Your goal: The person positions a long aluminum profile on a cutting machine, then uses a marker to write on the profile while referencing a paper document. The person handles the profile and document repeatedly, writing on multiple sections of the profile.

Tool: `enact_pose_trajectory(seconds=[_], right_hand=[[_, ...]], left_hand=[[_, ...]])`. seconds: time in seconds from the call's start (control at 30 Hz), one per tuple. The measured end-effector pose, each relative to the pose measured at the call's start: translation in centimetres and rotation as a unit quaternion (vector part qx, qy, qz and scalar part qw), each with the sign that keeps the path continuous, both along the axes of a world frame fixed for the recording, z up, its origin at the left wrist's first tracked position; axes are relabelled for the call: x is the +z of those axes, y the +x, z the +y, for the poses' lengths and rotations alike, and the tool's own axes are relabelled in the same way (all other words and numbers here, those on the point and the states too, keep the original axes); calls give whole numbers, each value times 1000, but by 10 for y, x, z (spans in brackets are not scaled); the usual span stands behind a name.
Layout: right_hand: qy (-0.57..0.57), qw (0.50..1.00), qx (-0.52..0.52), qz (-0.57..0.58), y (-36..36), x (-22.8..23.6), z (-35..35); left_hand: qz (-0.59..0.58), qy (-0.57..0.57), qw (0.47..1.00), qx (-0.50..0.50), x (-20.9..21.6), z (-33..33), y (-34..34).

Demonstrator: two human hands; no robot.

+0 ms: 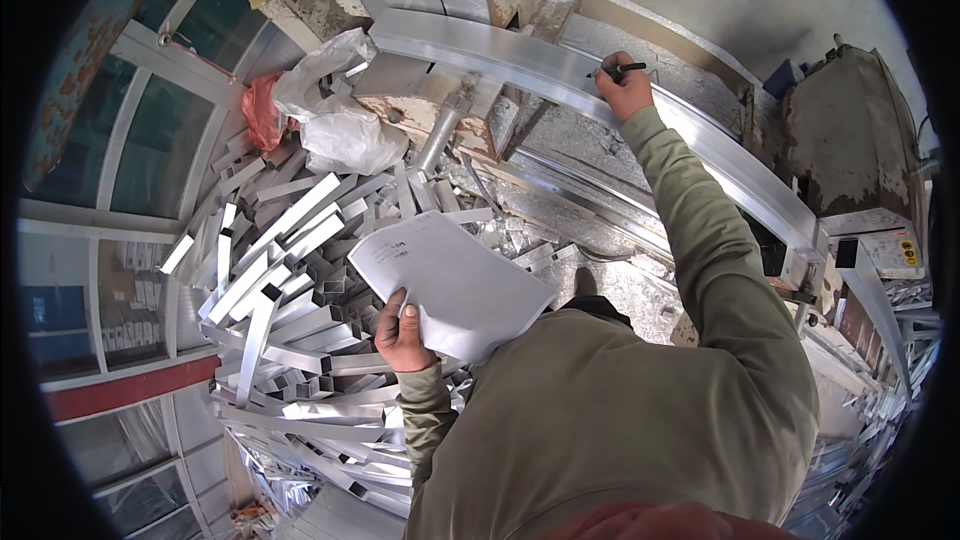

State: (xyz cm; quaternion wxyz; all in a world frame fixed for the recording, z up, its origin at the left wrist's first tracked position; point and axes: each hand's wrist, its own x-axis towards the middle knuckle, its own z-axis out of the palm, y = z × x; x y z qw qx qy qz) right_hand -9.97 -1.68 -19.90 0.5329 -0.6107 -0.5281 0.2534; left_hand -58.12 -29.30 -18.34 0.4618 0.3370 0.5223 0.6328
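Note:
My left hand [402, 345] is closed on the edge of a white sheet of paper [455, 285], thumb on top, with faint writing near the sheet's far left corner. My right hand [625, 95] reaches far forward and grips a black marker pen [632, 67]. The pen's tip points left, over a long, wide aluminium profile [480, 52] that lies across the machine. Whether the tip touches the metal I cannot tell. The heel of that hand is at the profile's surface.
A big heap of cut aluminium tubes [300, 310] lies on my left, below white plastic bags [350, 130] and a red bag [262, 112]. A rusty machine housing [845, 130] stands at the right. Another profile [875, 305] slants below it. Metal scraps cover the machine bed [610, 145].

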Motion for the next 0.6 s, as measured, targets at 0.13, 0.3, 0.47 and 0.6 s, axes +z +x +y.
enact_pose_trajectory(seconds=[0.13,0.3,0.47,0.6], right_hand=[[-11,1000,-2,4,-3,2,6],[2,1000,-11,-22,0,-9,15],[-3,999,-13,-45,-1,-10,15],[2,998,-28,-56,-3,-6,13]], left_hand=[[5,-3,1000,9,-6,-1,-6],[18,-9,1000,5,-4,1,-1],[11,-21,1000,-3,-10,6,2],[13,-27,1000,-5,-14,6,2]])
